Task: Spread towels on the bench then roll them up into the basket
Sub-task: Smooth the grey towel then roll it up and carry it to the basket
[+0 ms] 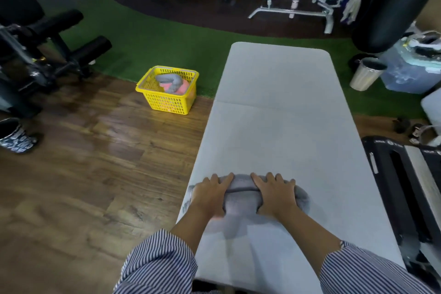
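While both hands, left hand (211,194), right hand (274,194), press flat on one grey towel (242,190), one bench (274,107); one yellow basket (167,100)

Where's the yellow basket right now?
In the head view the yellow basket sits on the wooden floor left of the grey bench, by the green turf's edge, with rolled towels inside.

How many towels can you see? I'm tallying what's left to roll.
3: a grey towel under both hands on the bench; a grey roll and a pink one in the yellow basket. More may be hidden there.
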